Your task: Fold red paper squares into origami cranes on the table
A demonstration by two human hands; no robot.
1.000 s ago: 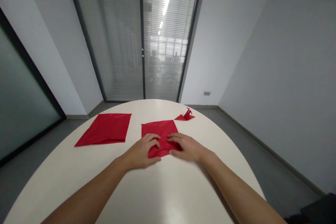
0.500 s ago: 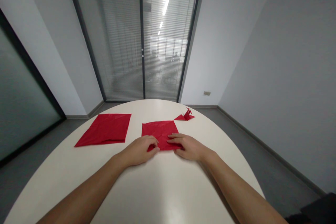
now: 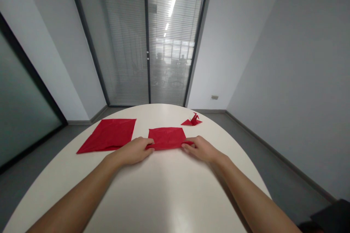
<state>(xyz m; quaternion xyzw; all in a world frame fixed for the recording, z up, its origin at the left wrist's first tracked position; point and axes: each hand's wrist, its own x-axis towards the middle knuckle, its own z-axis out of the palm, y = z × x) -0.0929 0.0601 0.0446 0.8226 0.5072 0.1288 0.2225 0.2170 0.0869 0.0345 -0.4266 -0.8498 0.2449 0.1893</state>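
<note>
A folded red paper sheet (image 3: pixel 167 137) lies on the round white table (image 3: pixel 164 196) in front of me. My left hand (image 3: pixel 133 150) pinches its near left corner, fingers closed on the fold. My right hand (image 3: pixel 201 148) pinches the near right corner the same way. The near edge of the paper runs straight between the two hands.
A stack of flat red paper sheets (image 3: pixel 109 134) lies to the left. A small folded red paper crane (image 3: pixel 193 120) stands at the far right of the table. Beyond the table are glass doors with blinds (image 3: pixel 147 40) and grey walls.
Both hands have slid apart along the paper's near edge, from the middle to its two corners. The near flap has been folded up, so the paper is now shorter.
</note>
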